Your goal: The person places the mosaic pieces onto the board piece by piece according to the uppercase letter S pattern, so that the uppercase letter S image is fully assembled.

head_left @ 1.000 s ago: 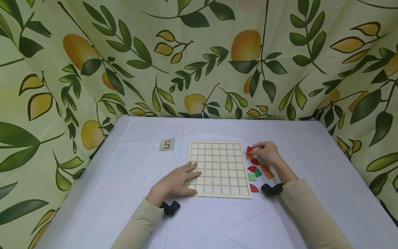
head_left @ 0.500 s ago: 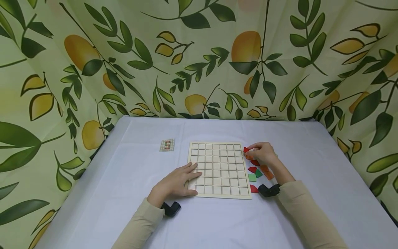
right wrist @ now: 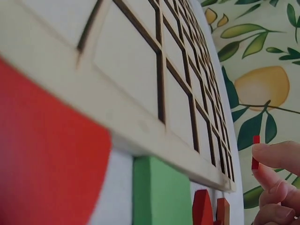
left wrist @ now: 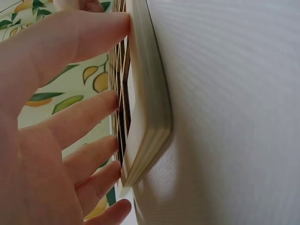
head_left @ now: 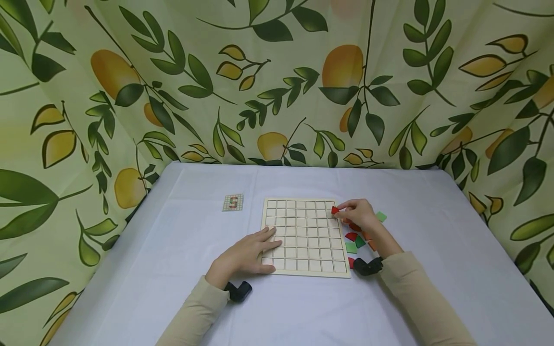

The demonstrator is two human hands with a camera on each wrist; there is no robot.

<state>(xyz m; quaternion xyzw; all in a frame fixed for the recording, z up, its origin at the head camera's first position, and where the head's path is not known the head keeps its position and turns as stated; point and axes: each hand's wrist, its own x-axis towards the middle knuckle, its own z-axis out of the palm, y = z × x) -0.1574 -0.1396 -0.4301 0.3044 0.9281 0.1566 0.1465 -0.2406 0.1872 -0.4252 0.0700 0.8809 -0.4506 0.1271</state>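
Note:
A pale wooden grid board (head_left: 303,230) lies on the white table, its square cells bare. My left hand (head_left: 248,252) rests on its left edge with fingers spread; in the left wrist view the fingertips (left wrist: 110,101) touch the board's surface. My right hand (head_left: 361,214) pinches a small red piece (head_left: 335,210) between thumb and fingers, over the board's upper right corner. In the right wrist view that red piece (right wrist: 255,152) is seen edge-on, held above the board.
Red, green and orange pieces lie along the board's right side, among them a light green square (head_left: 351,247) and a dark green piece (head_left: 359,241). Another green square (head_left: 381,216) sits beyond the right hand. A small pattern card (head_left: 233,202) lies left of the board.
The right hand has moved left with the pinched red piece, from beside the board to over its upper right corner. A green square behind that hand has come into view. The left hand stays put.

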